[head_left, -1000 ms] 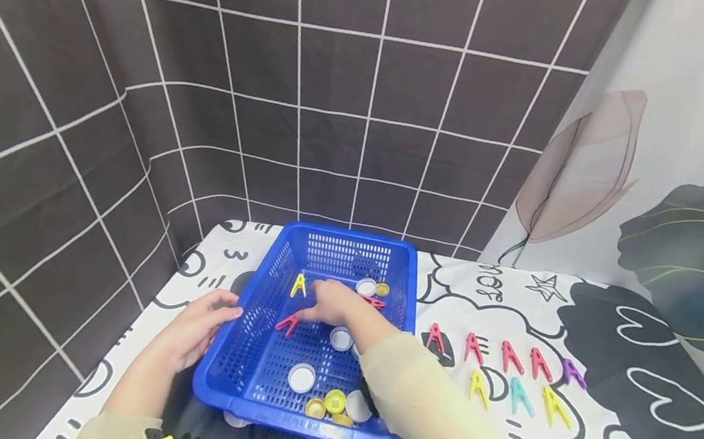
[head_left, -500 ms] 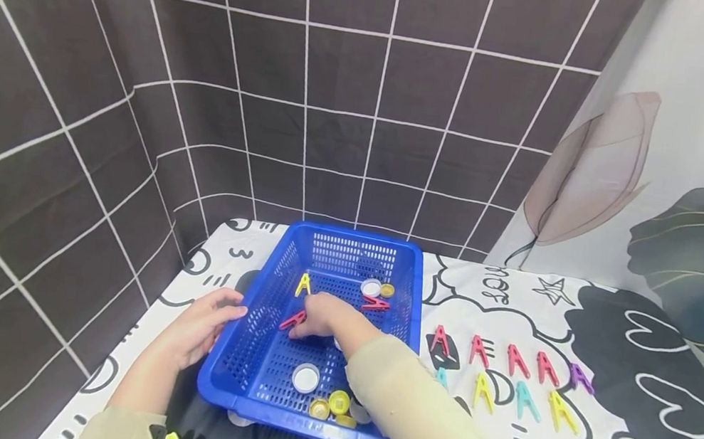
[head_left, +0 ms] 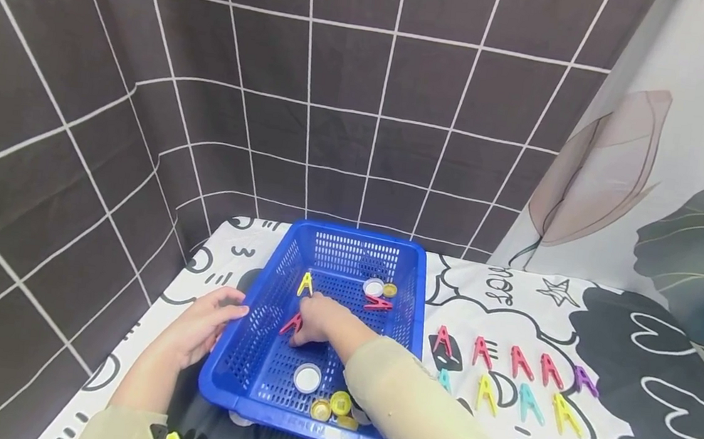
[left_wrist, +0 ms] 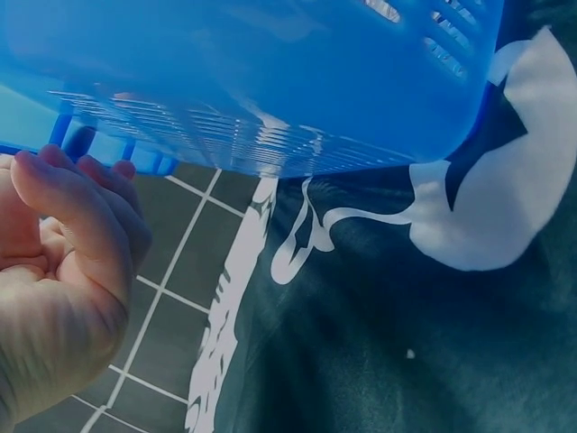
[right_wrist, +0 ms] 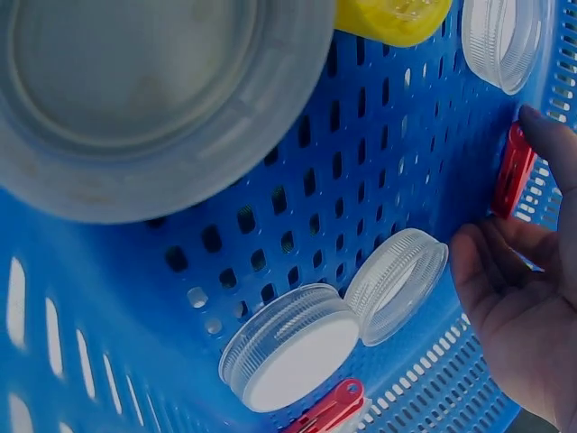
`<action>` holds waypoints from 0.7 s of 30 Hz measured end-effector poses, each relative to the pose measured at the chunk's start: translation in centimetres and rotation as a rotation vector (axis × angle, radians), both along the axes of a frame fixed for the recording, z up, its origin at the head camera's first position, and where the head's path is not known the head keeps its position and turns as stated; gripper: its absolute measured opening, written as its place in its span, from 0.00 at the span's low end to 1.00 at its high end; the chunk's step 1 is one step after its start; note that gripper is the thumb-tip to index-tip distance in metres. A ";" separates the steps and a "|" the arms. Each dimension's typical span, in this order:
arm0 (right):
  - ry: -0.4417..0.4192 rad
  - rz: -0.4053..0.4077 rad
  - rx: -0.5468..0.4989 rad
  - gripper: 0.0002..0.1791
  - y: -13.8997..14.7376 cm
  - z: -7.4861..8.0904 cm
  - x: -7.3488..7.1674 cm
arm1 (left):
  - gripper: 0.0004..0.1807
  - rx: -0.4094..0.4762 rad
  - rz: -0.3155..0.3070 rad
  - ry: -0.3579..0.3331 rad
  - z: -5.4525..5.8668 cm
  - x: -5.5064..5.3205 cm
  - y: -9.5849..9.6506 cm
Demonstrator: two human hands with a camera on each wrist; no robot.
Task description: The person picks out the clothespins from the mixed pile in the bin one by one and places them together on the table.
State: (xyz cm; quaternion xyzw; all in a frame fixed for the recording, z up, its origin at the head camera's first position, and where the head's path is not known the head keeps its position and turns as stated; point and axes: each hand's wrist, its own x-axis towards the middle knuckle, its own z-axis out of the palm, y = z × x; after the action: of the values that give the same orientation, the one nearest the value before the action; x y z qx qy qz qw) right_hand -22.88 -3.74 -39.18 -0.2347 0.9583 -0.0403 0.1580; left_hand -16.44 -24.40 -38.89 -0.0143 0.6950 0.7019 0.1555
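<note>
In the head view, my right hand (head_left: 318, 320) reaches into a blue perforated plastic basket (head_left: 220, 400). Its thumb and fingers are around a red clothespin (head_left: 291, 324), which the right wrist view shows between the thumb and fingertips (right_wrist: 471, 257). A yellow clothespin (head_left: 306, 284) lies just beyond the hand, and another red clothespin (head_left: 378, 303) lies to its right. My left hand (head_left: 199, 325) holds the basket's left rim. In the left wrist view its curled fingers (left_wrist: 90, 207) meet the blue edge.
White jar lids (head_left: 307, 378) and yellow caps (head_left: 340, 403) lie in the basket. Right of it, red clothespins (head_left: 482, 352) form a row with a purple clothespin (head_left: 585, 381). Yellow clothespins (head_left: 487, 394) and turquoise clothespins (head_left: 529, 403) lie nearer. A dark gridded cloth (head_left: 347, 140) hangs behind.
My right hand has drawn slightly nearer and its fingers have closed in around the red clothespin, covering more of it. The head view has shifted a little; my left hand stays at the rim.
</note>
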 end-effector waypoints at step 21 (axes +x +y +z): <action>0.041 0.221 -0.037 0.23 3.1 6.5 -1.0 | 0.17 -0.024 -0.006 0.016 -0.1 0.1 0.1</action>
State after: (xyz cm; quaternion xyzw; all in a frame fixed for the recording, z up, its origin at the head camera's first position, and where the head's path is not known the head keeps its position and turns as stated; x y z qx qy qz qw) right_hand -23.85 -0.63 -32.70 -0.3427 0.9287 -0.0352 0.1373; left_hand -16.34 -24.25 -38.95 -0.0087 0.7047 0.6930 0.1520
